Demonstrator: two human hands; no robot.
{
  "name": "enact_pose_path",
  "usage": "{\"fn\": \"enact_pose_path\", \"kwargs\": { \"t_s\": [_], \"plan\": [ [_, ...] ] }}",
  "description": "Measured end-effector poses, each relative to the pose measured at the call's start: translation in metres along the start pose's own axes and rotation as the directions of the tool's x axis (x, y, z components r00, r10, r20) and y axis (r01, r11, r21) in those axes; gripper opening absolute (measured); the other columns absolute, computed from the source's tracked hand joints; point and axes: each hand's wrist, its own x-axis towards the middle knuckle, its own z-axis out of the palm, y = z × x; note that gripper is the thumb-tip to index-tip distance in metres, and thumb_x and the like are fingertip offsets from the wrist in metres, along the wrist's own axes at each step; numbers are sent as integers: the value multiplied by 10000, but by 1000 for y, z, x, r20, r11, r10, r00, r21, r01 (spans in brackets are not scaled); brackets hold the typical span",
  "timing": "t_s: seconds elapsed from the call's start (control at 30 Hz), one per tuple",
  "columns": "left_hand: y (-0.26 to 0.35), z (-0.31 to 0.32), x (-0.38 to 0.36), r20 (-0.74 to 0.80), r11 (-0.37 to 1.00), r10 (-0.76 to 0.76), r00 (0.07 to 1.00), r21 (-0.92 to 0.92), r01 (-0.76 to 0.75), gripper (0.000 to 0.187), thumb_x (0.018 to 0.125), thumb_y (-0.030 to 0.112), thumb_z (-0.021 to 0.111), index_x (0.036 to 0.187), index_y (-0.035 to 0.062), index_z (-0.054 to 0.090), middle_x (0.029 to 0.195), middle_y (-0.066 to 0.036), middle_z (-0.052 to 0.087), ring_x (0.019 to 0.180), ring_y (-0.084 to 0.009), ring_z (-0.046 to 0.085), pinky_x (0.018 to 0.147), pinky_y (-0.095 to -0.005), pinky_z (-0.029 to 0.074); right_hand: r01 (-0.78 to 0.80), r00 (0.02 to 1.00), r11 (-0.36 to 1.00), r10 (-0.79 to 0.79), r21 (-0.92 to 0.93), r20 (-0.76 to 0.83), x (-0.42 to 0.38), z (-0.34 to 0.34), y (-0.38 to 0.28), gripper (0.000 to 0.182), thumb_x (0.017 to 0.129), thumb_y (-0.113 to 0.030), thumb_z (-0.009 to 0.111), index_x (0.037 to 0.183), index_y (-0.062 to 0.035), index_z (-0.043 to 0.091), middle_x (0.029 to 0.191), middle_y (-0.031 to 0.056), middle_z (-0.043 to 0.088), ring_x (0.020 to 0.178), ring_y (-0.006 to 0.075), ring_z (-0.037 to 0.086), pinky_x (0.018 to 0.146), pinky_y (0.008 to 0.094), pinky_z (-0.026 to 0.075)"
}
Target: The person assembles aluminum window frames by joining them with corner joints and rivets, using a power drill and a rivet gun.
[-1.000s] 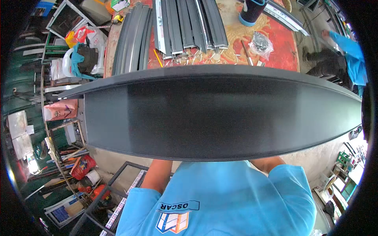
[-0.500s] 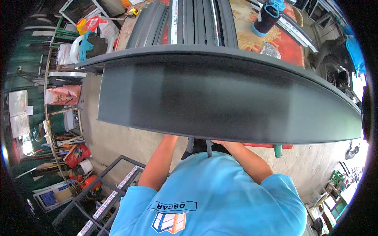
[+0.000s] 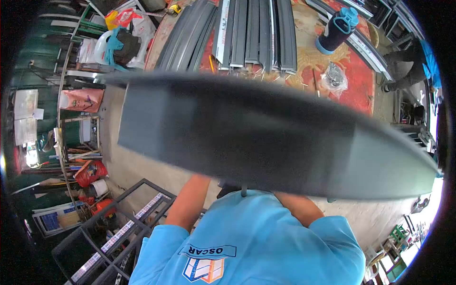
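Note:
A long dark grey profile (image 3: 237, 137) with a wide flat face and a projecting lip spans the view close to my head, smeared by motion. Both my forearms reach under it: the left forearm (image 3: 189, 202) and the right forearm (image 3: 300, 209). My left hand and my right hand are hidden behind this piece, so their grip does not show. Beyond its upper edge, several dark grey profiles (image 3: 251, 35) lie side by side on the red patterned table (image 3: 354, 90).
On the table are a dark bottle with a blue lid (image 3: 335, 31), a clear plastic bag (image 3: 334, 78) and a tape measure (image 3: 174, 9). A dark metal frame (image 3: 90, 232) stands at lower left. At far right, a person's dark-clothed leg (image 3: 406, 66) shows.
The grey profile has tilted, its right part lower in view. More of the table and the near ends of the profiles lying on it now show.

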Motion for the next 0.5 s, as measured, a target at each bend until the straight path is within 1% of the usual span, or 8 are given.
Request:
{"fn": "enact_pose_path", "kwargs": {
  "t_s": [0.03,0.13,0.2,0.23,0.27,0.3,0.37,0.5],
  "plan": [
    [15,-30,-16,2,1000,-5,1000,9,5,517,888,74,555,1369,14,376,1271,-247,497,1148,-447,502,1001,-528,388,11,1000,999,-11,32,-6,-3,4,4,297,928,-291,664,1044,-19,635,999,69,640,838,144,609,770,314,521],
    [6,-1,-10,-4,999,-18,1000,38,18,515,888,72,554,1368,12,378,1270,-247,498,1147,-447,502,1001,-528,389,54,998,991,-50,121,-32,-13,12,4,304,921,-286,670,1088,-39,611,1013,82,636,870,154,603,798,333,510],
    [3,19,-4,-20,999,-7,1000,48,8,513,887,71,553,1367,12,380,1269,-247,498,1147,-447,503,1001,-528,389,94,994,980,-82,177,-72,-4,11,-4,315,917,-282,674,1118,-52,596,1021,90,633,891,160,599,817,345,502],
    [0,6,-4,-27,999,-5,1000,53,6,513,887,71,552,1366,11,380,1269,-246,498,1147,-447,503,1001,-527,389,112,991,973,-96,203,-90,0,11,-8,323,915,-280,677,1133,-59,588,1026,94,632,902,164,596,826,351,498],
    [9,-2,-13,-34,998,-4,999,59,6,512,887,70,552,1366,11,381,1269,-246,498,1147,-447,503,1000,-527,389,131,988,965,-109,228,-106,2,12,-11,332,913,-279,679,1148,-66,580,1030,98,630,913,167,594,835,358,494],
    [2,2,-5,-39,998,-6,999,66,9,511,887,70,551,1365,10,382,1268,-246,499,1147,-447,503,1000,-527,389,147,986,956,-120,255,-119,4,13,-17,342,911,-277,681,1162,-72,572,1034,102,629,923,170,592,845,364,490],
    [10,19,-7,-43,997,-13,999,78,16,510,886,69,551,1364,10,383,1268,-246,499,1146,-447,503,1000,-527,390,173,980,936,-134,308,-144,1,15,-26,364,907,-273,685,1192,-86,556,1043,110,626,945,177,588,864,376,483],
    [2,23,-3,-51,997,-9,999,81,13,507,885,67,549,1362,8,387,1267,-246,500,1146,-447,504,1000,-526,391,228,964,886,-148,403,-219,8,5,-45,419,899,-266,693,1252,-113,525,1060,126,620,987,190,580,901,401,467]
  ]
}}
